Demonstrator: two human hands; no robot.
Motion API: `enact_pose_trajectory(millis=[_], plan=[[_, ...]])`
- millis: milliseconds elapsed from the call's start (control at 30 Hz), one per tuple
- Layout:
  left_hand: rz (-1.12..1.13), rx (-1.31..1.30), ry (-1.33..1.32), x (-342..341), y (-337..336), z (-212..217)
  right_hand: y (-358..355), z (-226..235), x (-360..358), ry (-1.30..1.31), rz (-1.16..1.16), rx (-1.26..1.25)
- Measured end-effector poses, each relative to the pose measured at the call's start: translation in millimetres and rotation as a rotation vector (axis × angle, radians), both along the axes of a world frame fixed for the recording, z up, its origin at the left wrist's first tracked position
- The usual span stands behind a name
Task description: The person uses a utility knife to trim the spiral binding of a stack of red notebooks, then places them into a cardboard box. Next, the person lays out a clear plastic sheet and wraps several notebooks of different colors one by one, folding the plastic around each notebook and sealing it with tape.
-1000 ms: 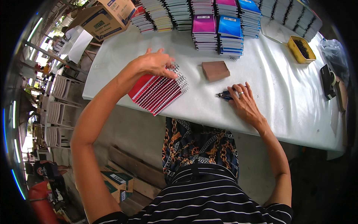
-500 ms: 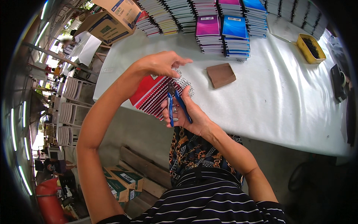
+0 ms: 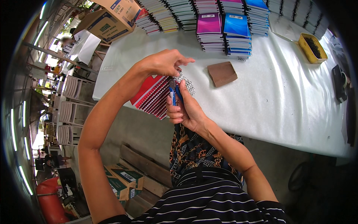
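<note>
A fanned stack of red spiral notebooks (image 3: 151, 93) lies at the table's near left edge, its white coil ends (image 3: 189, 85) fringing the right side. My left hand (image 3: 164, 62) arches over the stack's far corner. Its thumb and a fingertip press together by the coils, while another finger stretches out to the right; what they pinch is too small to make out. My right hand (image 3: 190, 112) grips blue-handled wire cutters (image 3: 172, 96), the handles squeezed together. The cutters' jaws point away from me at the coil ends, beside my left thumb.
A brown block-like piece (image 3: 222, 74) lies right of the notebooks on the white-covered table (image 3: 276, 100). Stacks of purple notebooks (image 3: 209, 24) and blue notebooks (image 3: 236, 25) stand behind. A yellow tub (image 3: 312, 48) of dark bits sits far right, a cardboard box (image 3: 108, 26) far left.
My right hand has closed around the cutters, bringing their spread handles together, and has moved slightly up toward the coils. My left thumb and a fingertip have come together.
</note>
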State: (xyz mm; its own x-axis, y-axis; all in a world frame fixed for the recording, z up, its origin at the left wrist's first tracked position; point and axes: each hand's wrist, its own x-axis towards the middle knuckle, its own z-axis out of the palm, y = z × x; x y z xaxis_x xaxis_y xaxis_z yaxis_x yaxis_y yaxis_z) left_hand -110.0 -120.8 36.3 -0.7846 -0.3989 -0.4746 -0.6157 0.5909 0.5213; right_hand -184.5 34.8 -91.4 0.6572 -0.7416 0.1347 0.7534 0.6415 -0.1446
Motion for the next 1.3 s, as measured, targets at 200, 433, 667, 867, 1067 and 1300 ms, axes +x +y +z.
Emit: enact_pose_trajectory(millis=[200, 433, 667, 867, 1067, 1300], plan=[[0.022, 0.021, 0.015, 0.5, 0.3, -2.5, 22.1, 29.6, 10.3, 0.385, -0.201, 0.101], [-0.04, -0.022, -0.002, -4.6, 1.4, 1.3, 2.9, -4.8, 2.1, 0.094, -0.074, 0.027], [-0.087, -0.076, -0.124, -12.4, 4.2, -3.0, 20.0, 15.2, 8.8, 0.353, -0.193, 0.056], [-0.081, -0.039, -0.082, -8.1, -2.6, -7.9, 15.1, 21.2, 7.3, 0.382, -0.198, 0.217], [-0.177, -0.101, -0.195, -17.6, 3.5, -8.7, 10.7, -4.7, 3.4, 0.161, -0.111, 0.092], [-0.218, -0.108, -0.121, -9.3, -1.7, -22.6, 23.0, 7.0, 8.9, 0.417, -0.21, 0.139]])
